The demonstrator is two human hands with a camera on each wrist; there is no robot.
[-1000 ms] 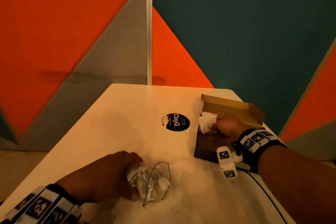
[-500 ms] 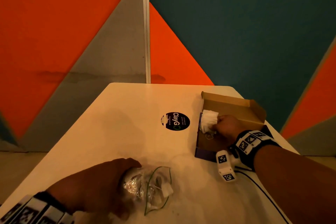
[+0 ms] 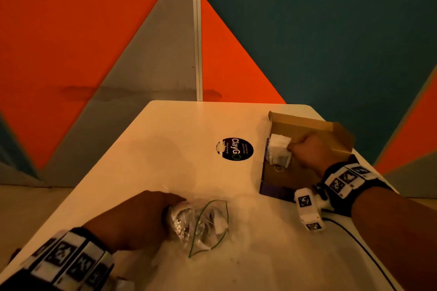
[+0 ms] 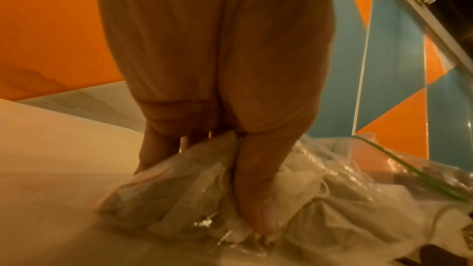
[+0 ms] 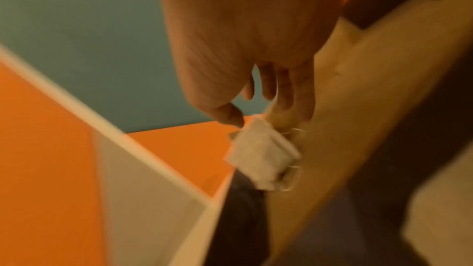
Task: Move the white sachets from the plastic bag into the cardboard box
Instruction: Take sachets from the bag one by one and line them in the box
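A crumpled clear plastic bag point(image 3: 201, 224) with a green zip line lies on the near part of the white table point(image 3: 165, 144); white sachets show inside it. My left hand point(image 3: 172, 215) grips its closed end, and in the left wrist view the fingers point(image 4: 250, 199) squeeze the plastic bag point(image 4: 332, 179) down. At the right stands the open cardboard box point(image 3: 305, 125), with white sachets point(image 3: 279, 149) stacked at its left wall. My right hand point(image 3: 293, 146) is inside the box beside them. In the blurred right wrist view my right hand point(image 5: 256, 108) has loosely extended fingers, thumb tip touching the top sachet point(image 5: 258, 155).
A round black ClayGO sticker point(image 3: 234, 149) is stuck on the table between bag and box. A dark cable point(image 3: 369, 250) runs along the table's right side from my wrist. Orange, grey and teal wall panels stand behind the table's far edge.
My right hand has moved a little deeper into the box, staying at the sachets. My left hand keeps its grip on the bag in the same place.
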